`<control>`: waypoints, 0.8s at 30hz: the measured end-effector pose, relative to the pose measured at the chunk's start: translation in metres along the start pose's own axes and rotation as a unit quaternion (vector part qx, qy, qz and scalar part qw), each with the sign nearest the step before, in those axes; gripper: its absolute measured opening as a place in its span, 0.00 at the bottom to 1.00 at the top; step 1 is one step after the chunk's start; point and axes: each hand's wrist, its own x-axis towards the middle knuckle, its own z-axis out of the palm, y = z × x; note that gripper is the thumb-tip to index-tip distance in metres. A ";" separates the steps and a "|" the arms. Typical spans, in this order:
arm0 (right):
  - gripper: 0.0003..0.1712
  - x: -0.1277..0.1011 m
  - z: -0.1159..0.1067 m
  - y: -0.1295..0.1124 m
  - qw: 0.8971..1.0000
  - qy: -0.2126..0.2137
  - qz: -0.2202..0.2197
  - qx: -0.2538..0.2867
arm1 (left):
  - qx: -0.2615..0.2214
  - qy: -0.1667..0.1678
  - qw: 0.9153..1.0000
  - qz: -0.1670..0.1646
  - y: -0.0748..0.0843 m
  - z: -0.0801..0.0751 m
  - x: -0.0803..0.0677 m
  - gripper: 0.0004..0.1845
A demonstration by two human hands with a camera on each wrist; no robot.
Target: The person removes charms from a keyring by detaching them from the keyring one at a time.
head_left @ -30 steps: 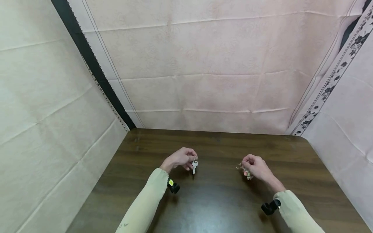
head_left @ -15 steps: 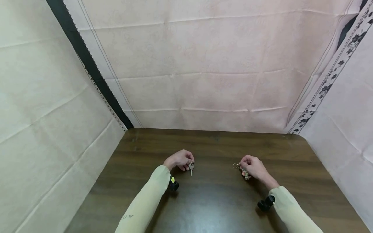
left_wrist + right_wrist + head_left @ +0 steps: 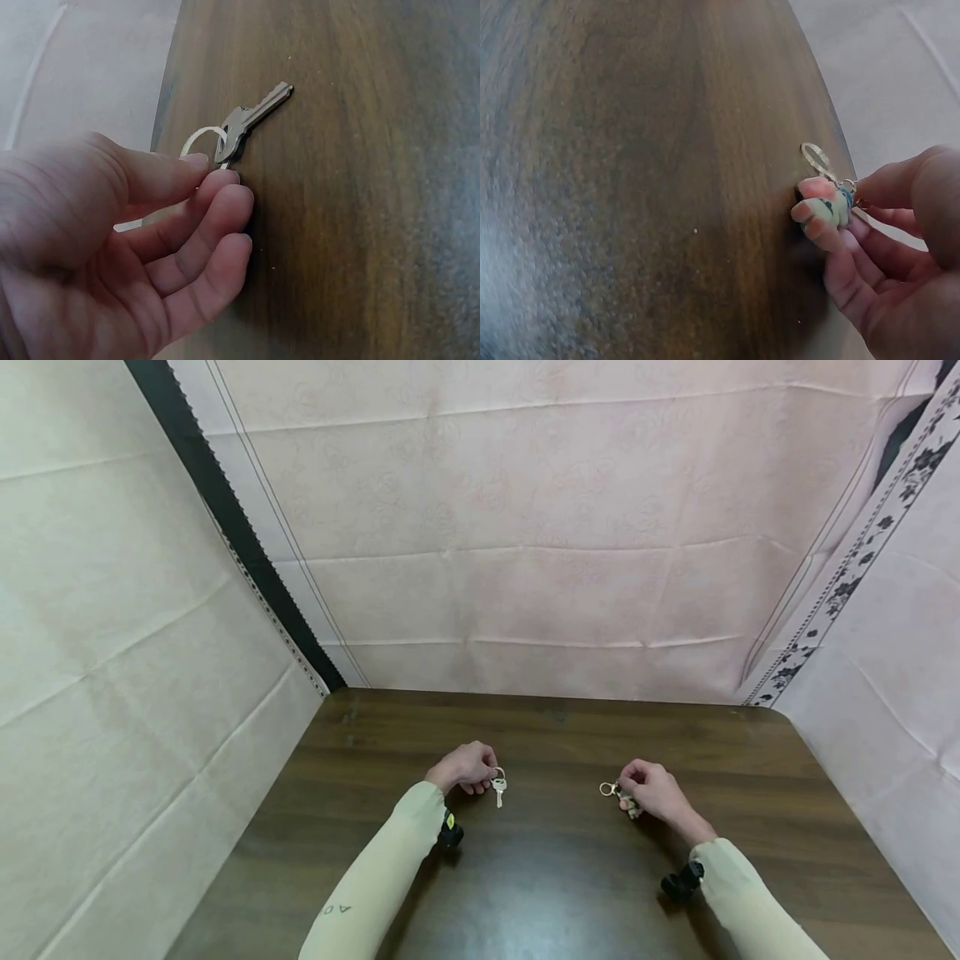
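Observation:
My left hand [image 3: 465,768] pinches a metal split ring [image 3: 204,135] between thumb and forefinger. From that ring hangs a silver key [image 3: 255,120], its blade pointing away from the fingers in the left wrist view. On the right, my other hand [image 3: 656,789] pinches a keychain with a small figurine [image 3: 826,214], pale green and pink with a blue band. A gold-coloured ring and clasp [image 3: 815,159] stick out past the fingertips, toward the left in the head view. The key and the keychain are apart. Part of the figurine is hidden by the fingers.
Both hands are over a dark brown wooden table [image 3: 540,877]. Pale cloth [image 3: 525,527] hangs behind the table, with more cloth at the left and right sides. A black camera [image 3: 452,833] is strapped at the left wrist, another camera [image 3: 681,883] at the right.
The key has swung and turned, and its ring now shows beyond the left fingertips. The keychain's gold ring sticks out more plainly to the left. Both hands have shifted only slightly.

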 end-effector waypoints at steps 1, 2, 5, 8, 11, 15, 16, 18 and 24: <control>0.06 0.000 0.000 0.000 1.000 0.002 -0.002 -0.007 | 0.001 0.002 1.000 -0.001 0.000 0.000 0.000 0.04; 0.06 0.001 0.000 0.001 1.000 0.006 -0.006 -0.019 | 0.002 0.003 1.000 -0.001 0.000 0.000 0.000 0.04; 0.05 0.003 -0.001 0.002 0.998 0.015 -0.015 -0.059 | 0.007 0.006 1.000 -0.001 -0.001 0.001 0.000 0.05; 0.04 0.004 -0.004 0.004 0.997 0.014 -0.017 -0.079 | 0.011 0.002 1.000 -0.002 0.000 0.000 0.000 0.07; 0.05 0.005 -0.009 0.005 0.997 0.001 -0.012 -0.072 | 0.015 -0.008 1.000 0.002 0.003 -0.003 0.000 0.10; 0.07 0.007 -0.014 0.004 0.998 -0.020 0.002 -0.053 | 0.020 -0.027 0.999 0.013 0.009 -0.009 0.002 0.11; 0.08 0.007 -0.016 0.004 0.998 -0.027 0.003 -0.050 | 0.022 -0.032 0.999 0.016 0.010 -0.011 0.002 0.11; 0.08 0.007 -0.020 0.004 0.998 -0.040 0.003 -0.051 | 0.025 -0.042 0.999 0.022 0.013 -0.016 0.002 0.11; 0.08 0.007 -0.035 0.003 0.996 -0.062 -0.013 -0.066 | 0.042 -0.058 0.997 0.041 0.021 -0.033 0.000 0.16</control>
